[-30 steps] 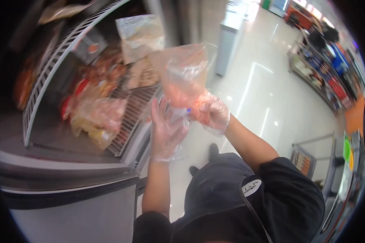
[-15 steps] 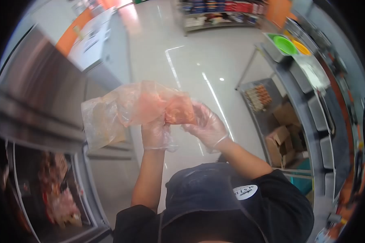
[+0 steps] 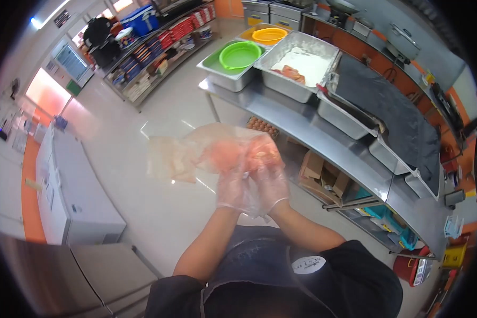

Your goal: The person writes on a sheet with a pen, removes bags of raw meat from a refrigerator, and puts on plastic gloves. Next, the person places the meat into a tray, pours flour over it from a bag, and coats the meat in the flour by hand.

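Both of my hands, in clear plastic gloves, grip a see-through plastic bag (image 3: 167, 159) in front of my chest. Pinkish raw meat (image 3: 222, 153) shows inside the bag, bunched toward its right end, while the loose end hangs out to the left. My left hand (image 3: 232, 190) is closed on the lower edge of the bag. Close beside it, my right hand (image 3: 271, 185) holds the bag under its right end. The fingertips are partly hidden behind the bag and blurred gloves.
At the right runs a steel table (image 3: 281, 119). On it stand a metal pan of white powder (image 3: 265, 68) with meat pieces (image 3: 290, 74), a green basket (image 3: 239, 55) and several metal pans under dark covers. Egg trays (image 3: 262, 127) sit below. A white chest freezer (image 3: 77, 185) stands left.
My view has swung right, from the opened fridge compartment with meat toward the steel table. The bag has come along in both hands, which are now closer together.
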